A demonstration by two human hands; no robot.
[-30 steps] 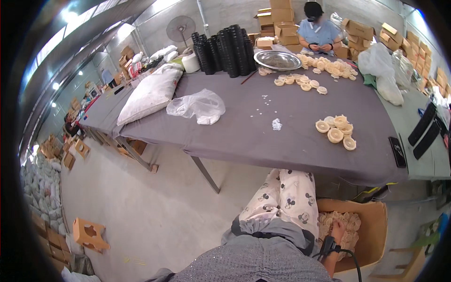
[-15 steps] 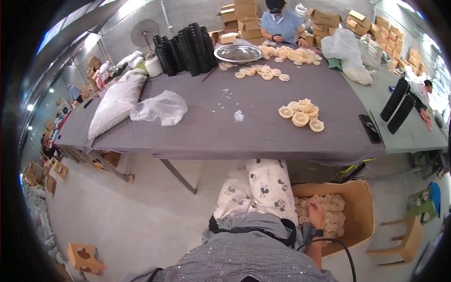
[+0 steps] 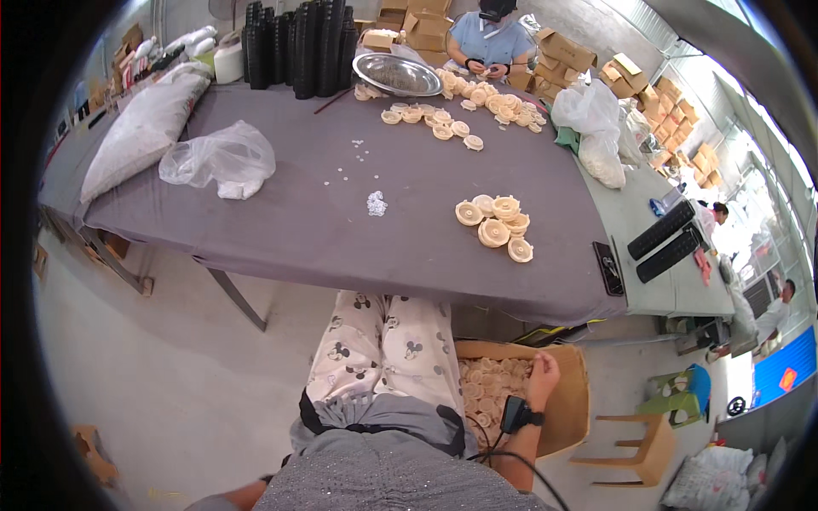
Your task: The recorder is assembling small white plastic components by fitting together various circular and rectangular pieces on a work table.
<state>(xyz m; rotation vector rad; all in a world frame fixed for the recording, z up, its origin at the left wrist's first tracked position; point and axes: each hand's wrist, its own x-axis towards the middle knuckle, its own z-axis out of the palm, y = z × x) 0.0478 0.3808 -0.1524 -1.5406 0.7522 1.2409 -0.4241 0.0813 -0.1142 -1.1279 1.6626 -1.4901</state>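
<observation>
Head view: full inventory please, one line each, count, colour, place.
table: one, grey cover, centre
cream discs: small pile, near right of table; more spread at the far end
metal bowl: one, silver, far end
black stacks: several, far left
clear bag: one, left of table
white sack: one, left edge
cardboard box: one, brown, on floor, holds cream discs
co-worker: one, blue top, far end
right hand: in the cardboard box, on the discs, black wrist device
left hand: not seen
</observation>
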